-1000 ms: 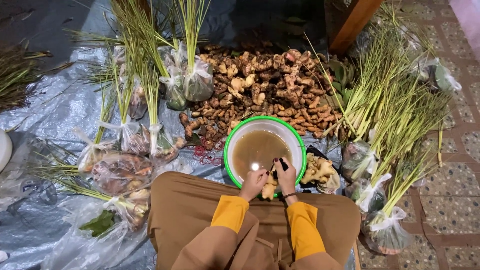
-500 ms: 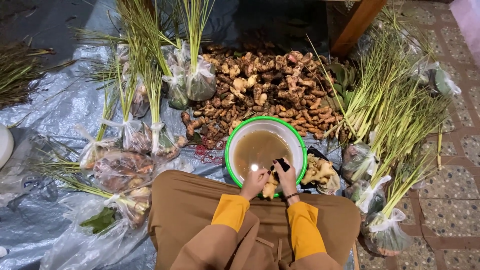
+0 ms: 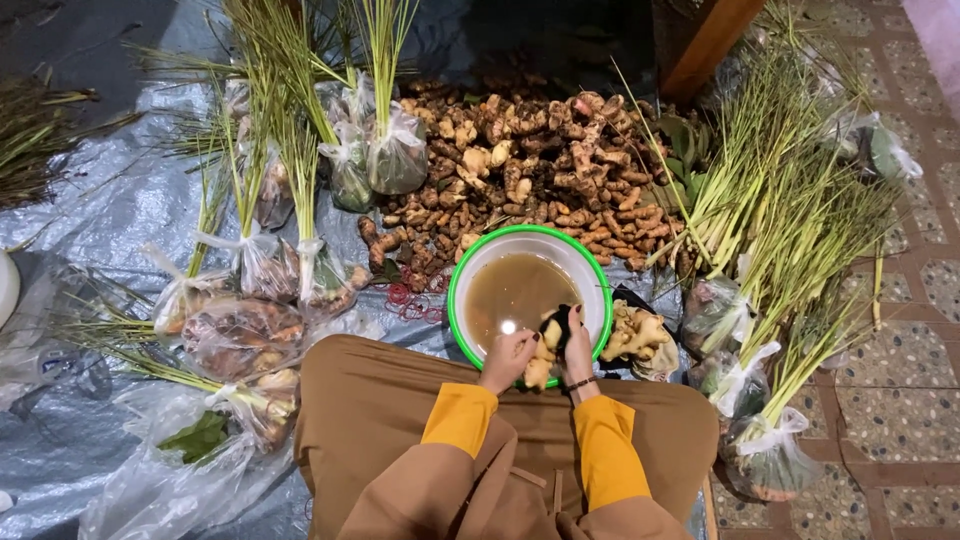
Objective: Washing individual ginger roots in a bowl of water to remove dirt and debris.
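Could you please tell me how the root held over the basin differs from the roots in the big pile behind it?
The held root looks pale yellow and clean; the pile of roots is brown and earthy. The held root sits between the left hand and right hand over the basin; the pile lies on the tarp. Both are knobbly.

A floor-level produce-packing spot: a plastic tarp (image 3: 120,220) on tiled floor (image 3: 900,380), with ginger root heap (image 3: 530,180) and bagged lemongrass bundles (image 3: 385,140) beside it.
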